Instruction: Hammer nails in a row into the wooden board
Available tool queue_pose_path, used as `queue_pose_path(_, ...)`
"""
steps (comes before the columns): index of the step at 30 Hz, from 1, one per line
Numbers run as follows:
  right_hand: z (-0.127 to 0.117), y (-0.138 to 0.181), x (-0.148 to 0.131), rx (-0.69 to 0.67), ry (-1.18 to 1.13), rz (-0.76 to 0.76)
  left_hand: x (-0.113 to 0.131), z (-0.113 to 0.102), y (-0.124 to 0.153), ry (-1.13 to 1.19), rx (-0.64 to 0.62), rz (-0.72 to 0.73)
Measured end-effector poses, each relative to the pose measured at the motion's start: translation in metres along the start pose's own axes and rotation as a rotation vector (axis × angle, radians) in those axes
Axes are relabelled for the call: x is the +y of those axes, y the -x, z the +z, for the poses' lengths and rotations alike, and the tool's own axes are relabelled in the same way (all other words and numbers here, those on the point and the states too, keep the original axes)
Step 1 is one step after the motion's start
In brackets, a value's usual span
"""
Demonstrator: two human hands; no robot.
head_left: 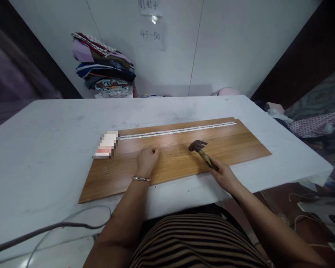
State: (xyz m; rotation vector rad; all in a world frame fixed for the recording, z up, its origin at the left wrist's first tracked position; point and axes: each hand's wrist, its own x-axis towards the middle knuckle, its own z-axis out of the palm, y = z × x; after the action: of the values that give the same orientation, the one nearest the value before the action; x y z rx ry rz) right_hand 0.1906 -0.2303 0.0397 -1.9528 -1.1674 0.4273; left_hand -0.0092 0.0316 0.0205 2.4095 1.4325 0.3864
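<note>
A long wooden board [228,143] lies on the white table [44,149]. My right hand [224,175] grips the handle of a hammer [199,147] whose dark head hovers just over the board's middle. My left hand [147,160] rests on the board with fingers curled together in a pinch; what it holds is too small to see. A row of small dark dots, perhaps nails [174,153], runs between the two hands. A thin silvery strip [178,130] lies along the board's far edge.
A small blurred-out box [106,145] sits at the board's left far corner, and a tiny metal piece [106,170] lies on the board's left end. Cables [58,225] trail over the table's near left. Folded fabrics [103,67] are stacked against the wall.
</note>
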Motion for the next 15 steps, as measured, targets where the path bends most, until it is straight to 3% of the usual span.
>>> queue_pose_path(15,0.0001,-0.0017,-0.0014,0.017,-0.014,-0.007,-0.0019,0.0024,-0.0006,0.014,0.012,0.018)
